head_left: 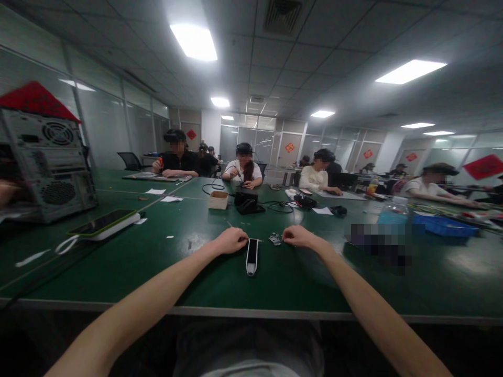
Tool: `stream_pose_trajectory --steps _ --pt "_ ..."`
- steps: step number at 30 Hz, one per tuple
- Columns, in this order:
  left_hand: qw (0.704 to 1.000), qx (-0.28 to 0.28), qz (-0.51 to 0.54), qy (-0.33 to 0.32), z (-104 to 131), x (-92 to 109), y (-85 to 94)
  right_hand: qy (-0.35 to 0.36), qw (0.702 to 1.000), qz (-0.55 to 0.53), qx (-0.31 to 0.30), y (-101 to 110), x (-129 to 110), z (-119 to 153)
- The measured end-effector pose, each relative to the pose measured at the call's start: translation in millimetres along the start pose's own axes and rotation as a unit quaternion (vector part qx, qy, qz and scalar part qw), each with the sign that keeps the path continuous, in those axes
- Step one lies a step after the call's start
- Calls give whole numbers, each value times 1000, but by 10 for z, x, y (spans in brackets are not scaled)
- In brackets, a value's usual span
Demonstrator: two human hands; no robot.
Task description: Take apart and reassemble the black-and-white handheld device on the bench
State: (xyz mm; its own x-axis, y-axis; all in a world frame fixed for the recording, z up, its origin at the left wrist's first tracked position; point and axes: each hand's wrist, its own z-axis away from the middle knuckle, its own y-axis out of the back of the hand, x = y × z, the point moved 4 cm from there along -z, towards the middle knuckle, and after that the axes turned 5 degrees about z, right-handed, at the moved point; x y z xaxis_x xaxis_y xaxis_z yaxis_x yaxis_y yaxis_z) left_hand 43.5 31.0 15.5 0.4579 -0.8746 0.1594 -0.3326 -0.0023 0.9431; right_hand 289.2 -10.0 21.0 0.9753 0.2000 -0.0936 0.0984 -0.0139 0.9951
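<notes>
On the green table in front of me lies a slim white device (252,257) with a long dark face, its narrow end toward me. My left hand (231,241) rests at its far left end with fingers curled together; what they grip, if anything, is hidden. To the right of the device sits a small heap of shiny metal parts (274,239). Beside that heap, my right hand (301,236) has its fingertips pinched low over the table. Whatever is in that pinch is too small to name. A thin tool-like strip (230,224) lies just beyond my left hand.
A computer case (49,165) stands at the left, near a phone-like device (102,222) on a white base. Ahead are a cardboard box (218,200), a black device (247,201) and cables. At right are a bottle (394,212) and a blue tray (446,225). Several people work beyond.
</notes>
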Motion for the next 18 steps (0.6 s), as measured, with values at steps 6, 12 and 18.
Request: stream_pose_trajectory --steps 6,12,18 --pt "1000 1 1 1 2 1 6 -13 998 63 21 11 10 -9" --pt "1000 2 0 8 3 7 3 17 993 73 91 44 -155 -23" --pt "1000 8 -6 14 16 46 16 99 977 -53 179 51 -595 20"
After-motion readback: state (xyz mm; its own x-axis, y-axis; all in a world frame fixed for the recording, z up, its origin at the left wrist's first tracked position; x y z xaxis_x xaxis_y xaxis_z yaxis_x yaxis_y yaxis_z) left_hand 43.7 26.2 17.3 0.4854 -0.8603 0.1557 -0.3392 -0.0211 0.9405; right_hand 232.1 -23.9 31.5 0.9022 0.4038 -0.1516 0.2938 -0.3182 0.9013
